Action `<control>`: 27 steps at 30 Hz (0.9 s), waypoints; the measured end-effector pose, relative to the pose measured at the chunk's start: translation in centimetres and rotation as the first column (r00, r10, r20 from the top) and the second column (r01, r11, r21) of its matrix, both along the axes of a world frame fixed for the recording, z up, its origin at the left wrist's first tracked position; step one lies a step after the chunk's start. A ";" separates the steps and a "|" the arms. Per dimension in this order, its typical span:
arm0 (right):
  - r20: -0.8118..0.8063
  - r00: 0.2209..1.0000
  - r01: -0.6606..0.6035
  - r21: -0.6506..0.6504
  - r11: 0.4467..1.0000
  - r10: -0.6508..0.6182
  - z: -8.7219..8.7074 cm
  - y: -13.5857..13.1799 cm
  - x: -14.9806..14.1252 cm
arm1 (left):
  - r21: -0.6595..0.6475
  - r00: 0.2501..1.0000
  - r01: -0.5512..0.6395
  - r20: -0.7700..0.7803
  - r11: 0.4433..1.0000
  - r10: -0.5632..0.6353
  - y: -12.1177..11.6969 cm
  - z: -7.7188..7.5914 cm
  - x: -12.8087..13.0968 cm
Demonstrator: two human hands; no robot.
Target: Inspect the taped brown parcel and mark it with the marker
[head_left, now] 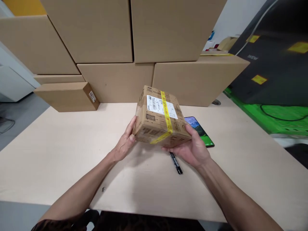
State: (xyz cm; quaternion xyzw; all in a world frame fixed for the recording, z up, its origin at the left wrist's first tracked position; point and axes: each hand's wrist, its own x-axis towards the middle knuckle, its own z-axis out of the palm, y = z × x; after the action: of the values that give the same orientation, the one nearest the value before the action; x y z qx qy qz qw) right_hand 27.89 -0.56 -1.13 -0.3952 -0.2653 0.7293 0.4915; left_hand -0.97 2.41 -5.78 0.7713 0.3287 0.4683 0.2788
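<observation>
A brown cardboard box (pixel 157 123) with yellow tape across it and a white shipping label is held tilted above the table. My left hand (pixel 125 141) grips its left side, thumb toward the near corner. Around the near right corner my right hand (pixel 192 149) is closed, with its fingers under the box and the thumb on top. Below it on the table lies a black marker pen (pixel 176 164), its upper end close to my right fingers. A phone (pixel 203 134) with a lit screen lies behind my right hand, partly covered by the box and hand.
Large cardboard boxes (pixel 115 81) are stacked along the table's back edge. A small flat box (pixel 64 98) stands at the back left of the pale table (pixel 60 154). To the right are a dark panel (pixel 276 70) with yellow patches and a green surface (pixel 276 118).
</observation>
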 end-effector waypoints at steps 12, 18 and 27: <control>-0.116 0.983 -0.153 -0.113 0.982 0.139 -0.5 0.4 0.4 | -0.138 0.999 0.019 0.048 0.990 -0.012 0.2 -0.2 -0.7; -0.119 0.992 -0.048 -0.007 0.999 0.047 -1.1 0.8 0.3 | -0.213 0.995 0.079 0.072 0.974 -0.065 -0.3 0.5 -0.2; 0.065 0.990 0.101 0.294 0.951 -0.125 -1.0 0.5 0.5 | -0.200 0.944 0.296 0.212 0.934 -0.253 -0.3 0.5 0.3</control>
State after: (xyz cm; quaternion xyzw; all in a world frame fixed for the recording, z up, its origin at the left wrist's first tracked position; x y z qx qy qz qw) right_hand 28.41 -0.11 -2.13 -0.3635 -0.3663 0.6361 0.5736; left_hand -0.67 2.13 -5.30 0.7260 0.2422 0.4523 0.4580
